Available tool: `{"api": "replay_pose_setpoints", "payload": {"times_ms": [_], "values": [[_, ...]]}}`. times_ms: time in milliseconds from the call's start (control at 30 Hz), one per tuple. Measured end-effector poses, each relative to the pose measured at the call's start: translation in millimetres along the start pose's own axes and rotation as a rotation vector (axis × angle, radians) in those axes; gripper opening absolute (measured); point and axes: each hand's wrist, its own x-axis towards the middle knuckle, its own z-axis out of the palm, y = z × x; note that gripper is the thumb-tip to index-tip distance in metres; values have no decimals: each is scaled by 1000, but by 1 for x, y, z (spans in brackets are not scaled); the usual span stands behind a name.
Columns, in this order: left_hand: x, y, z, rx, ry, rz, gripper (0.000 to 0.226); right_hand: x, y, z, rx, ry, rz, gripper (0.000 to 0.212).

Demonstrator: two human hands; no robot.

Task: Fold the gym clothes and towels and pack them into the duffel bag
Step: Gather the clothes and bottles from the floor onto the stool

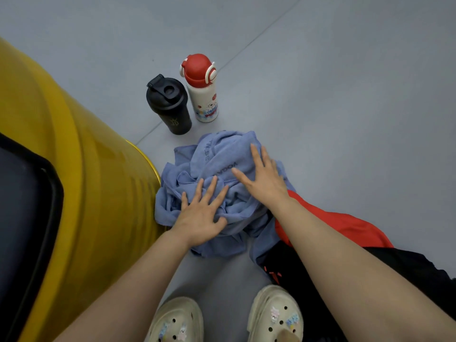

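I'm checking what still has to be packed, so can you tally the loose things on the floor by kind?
Towels: 1, the crumpled blue towel, with the left hand and right hand flat on it.
Garments: 2, the red garment and the black garment.
Bottles: 2, the black shaker bottle and the white bottle with a red lid.
Total: 5

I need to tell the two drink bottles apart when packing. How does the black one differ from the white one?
The black bottle is plain dark with a black flip-top lid; the white bottle carries a cartoon print and a red domed cap with white side loops. The black bottle looks wider and stands nearer the yellow bag. Both stand upright on the grey floor, close together.
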Motion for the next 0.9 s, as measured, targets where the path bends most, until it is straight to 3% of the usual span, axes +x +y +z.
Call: {"api": "replay_pose_setpoints", "payload": {"times_ms": [67, 167, 300, 433, 533, 667, 900], "values": [[0, 0, 1, 34, 40, 4, 82, -11, 17, -2, -31, 14, -6, 92], [0, 11, 3, 94, 235, 40, 78, -38, 53, -7, -243, -28, -16, 95], [9, 41, 13, 266, 401, 253, 65, -68, 81, -2, -411, -104, -37, 98], [20, 67, 19, 376, 298, 316, 78, -84, 96, 2, -437, -143, -68, 98], [26, 83, 27, 461, 159, 271, 82, -87, 109, 3, -412, -123, -107, 85], [34, 97, 36, 457, 122, 212, 82, -96, 118, 0, -327, -18, -211, 70], [42, 122, 51, 395, 144, 91, 73, -110, 125, -5, -283, -11, -169, 71]]}}
